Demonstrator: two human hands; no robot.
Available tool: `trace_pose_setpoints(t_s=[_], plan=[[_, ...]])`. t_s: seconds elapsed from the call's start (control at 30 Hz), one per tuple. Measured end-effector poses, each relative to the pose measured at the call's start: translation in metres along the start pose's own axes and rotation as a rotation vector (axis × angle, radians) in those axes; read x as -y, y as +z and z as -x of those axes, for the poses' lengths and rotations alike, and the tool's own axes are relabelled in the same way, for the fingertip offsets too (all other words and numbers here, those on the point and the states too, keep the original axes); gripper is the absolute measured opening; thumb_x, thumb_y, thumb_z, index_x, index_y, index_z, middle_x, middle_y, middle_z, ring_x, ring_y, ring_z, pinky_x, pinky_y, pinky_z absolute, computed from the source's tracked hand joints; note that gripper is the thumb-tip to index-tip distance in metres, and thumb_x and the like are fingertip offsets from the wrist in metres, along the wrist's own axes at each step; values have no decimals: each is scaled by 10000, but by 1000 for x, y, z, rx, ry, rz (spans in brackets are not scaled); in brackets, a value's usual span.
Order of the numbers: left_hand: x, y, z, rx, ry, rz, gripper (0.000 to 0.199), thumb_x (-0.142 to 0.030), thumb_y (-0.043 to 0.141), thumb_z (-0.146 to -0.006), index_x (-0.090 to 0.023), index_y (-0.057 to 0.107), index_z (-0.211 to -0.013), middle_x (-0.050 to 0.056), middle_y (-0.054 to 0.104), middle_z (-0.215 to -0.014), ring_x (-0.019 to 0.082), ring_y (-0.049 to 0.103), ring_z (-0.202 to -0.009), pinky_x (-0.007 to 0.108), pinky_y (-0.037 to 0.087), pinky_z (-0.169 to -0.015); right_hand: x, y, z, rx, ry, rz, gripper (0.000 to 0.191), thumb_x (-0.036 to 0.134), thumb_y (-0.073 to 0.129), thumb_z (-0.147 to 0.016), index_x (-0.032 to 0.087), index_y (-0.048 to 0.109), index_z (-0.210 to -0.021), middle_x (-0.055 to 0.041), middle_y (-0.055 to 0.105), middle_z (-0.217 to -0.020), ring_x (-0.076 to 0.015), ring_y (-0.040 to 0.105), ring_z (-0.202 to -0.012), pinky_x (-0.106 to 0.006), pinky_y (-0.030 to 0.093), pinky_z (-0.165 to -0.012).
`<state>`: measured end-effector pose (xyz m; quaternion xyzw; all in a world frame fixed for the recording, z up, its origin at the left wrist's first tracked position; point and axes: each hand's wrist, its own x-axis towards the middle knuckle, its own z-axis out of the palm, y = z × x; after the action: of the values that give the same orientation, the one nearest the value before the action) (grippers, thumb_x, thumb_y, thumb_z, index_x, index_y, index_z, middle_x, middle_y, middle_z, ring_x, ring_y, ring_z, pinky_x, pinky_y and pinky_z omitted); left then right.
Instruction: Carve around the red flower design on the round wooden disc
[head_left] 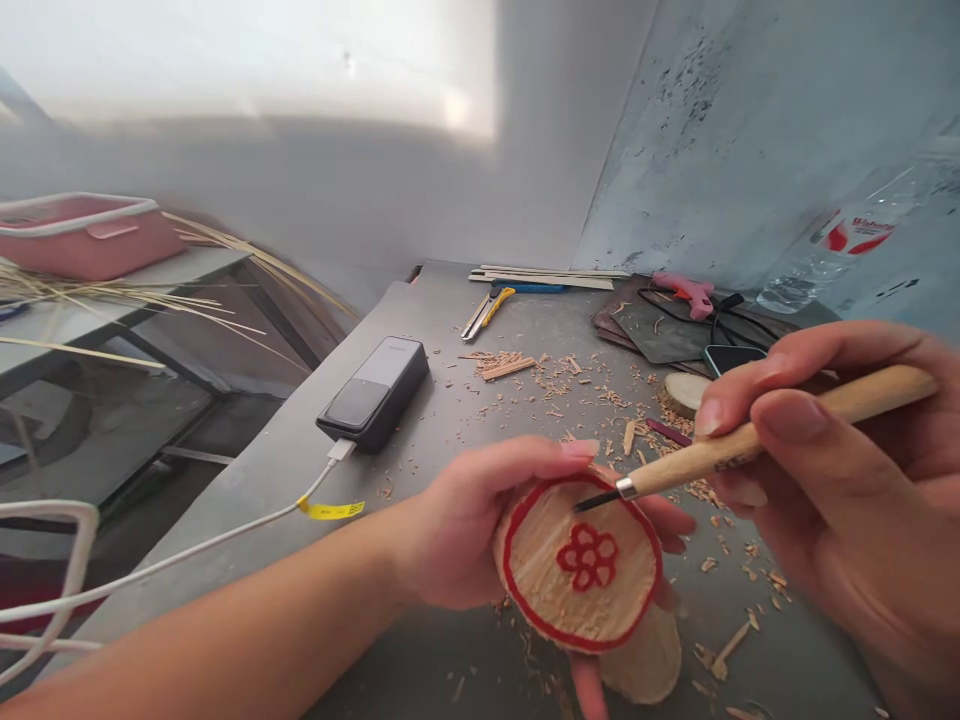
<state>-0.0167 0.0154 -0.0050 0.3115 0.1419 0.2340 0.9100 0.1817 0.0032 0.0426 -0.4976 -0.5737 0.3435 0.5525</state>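
Note:
My left hand [469,515] is closed around a round wood slice [540,560], its thumb on the upper rim and fingers behind and below. A red ring runs along the slice's edge, with a red flower outline near its middle. In my right hand [832,470] is a wood carving tool [690,460] with a pale wooden handle, a metal collar and a thin dark blade. The blade tip is at the slice's face, just above the flower; I cannot tell whether it touches. Below the held slice lies another wood slice [649,655], partly hidden.
A black power bank [375,390] with a white cable stands left on the grey table [442,400]. Wood shavings [510,365] are scattered about. Farther back are a yellow utility knife [487,312], a pink glue gun [686,293] and a plastic bottle [832,250]. A pink basket [90,240] sits far left.

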Motion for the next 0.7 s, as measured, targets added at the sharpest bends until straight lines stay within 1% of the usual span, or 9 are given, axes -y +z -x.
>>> trace_pose_setpoints(t_s=[0.07,0.17,0.27,0.33,0.43,0.5,0.57,0.63,0.7], plan=[[-1,1,0,-39,21,-6,422,-461,515,-969,-143,770,-1080,132,725,-987,267,725,-895,354,556,-840,1,0,-1,-25,12,-7,139,350,735,-946,334,603,-902,16,652,-818,-165,600,-614,-275,596,-542],[-5,1,0,-50,83,7,418,-498,504,-1000,-210,738,-1194,114,714,-1045,256,727,-903,281,560,-658,2,-2,-5,-55,4,37,214,402,769,-928,296,601,-851,9,680,-803,-136,590,-564,-260,559,-517],[-10,-2,2,-20,125,1,442,-514,508,-986,-199,761,-1166,140,731,-1092,269,725,-952,213,517,-524,2,-5,-9,-26,-7,121,282,462,801,-896,268,607,-828,1,698,-743,-135,614,-546,-259,515,-492],[-12,-5,3,-4,149,-12,473,-477,548,-935,-165,763,-1217,168,740,-1175,250,725,-893,217,530,-511,2,-5,-9,-47,-31,186,295,472,822,-871,264,619,-820,3,703,-713,-143,621,-536,-271,479,-472],[-13,-9,5,29,206,-13,639,-460,575,-871,-126,668,-1408,212,721,-1293,243,728,-825,260,575,-517,3,-5,-6,-106,-117,291,293,491,840,-832,285,639,-774,-2,750,-798,-178,646,-571,-315,469,-477],[-14,-11,6,36,238,-7,678,-516,537,-929,-153,587,-1499,226,721,-1304,256,740,-819,277,589,-509,4,-7,-3,-112,-181,345,300,521,847,-808,312,641,-742,5,761,-860,-218,683,-648,-358,515,-530],[-14,-11,6,15,288,-6,643,-579,480,-997,-215,567,-1519,205,729,-1303,243,747,-785,263,580,-476,3,-14,-3,-98,-239,413,304,572,853,-787,343,658,-746,15,748,-845,-243,700,-706,-394,553,-601],[-15,-9,5,-10,341,-31,615,-626,479,-1010,-257,603,-1487,162,739,-1296,199,737,-702,232,560,-438,1,-23,-7,9,-284,475,291,625,845,-777,373,699,-783,26,748,-807,-241,690,-688,-393,567,-616],[-16,-5,4,-65,364,-87,590,-631,530,-991,-270,652,-1442,120,752,-1263,160,719,-651,192,531,-410,-3,-31,-13,223,-298,519,235,609,829,-811,390,749,-840,43,753,-763,-203,673,-610,-335,536,-530]])
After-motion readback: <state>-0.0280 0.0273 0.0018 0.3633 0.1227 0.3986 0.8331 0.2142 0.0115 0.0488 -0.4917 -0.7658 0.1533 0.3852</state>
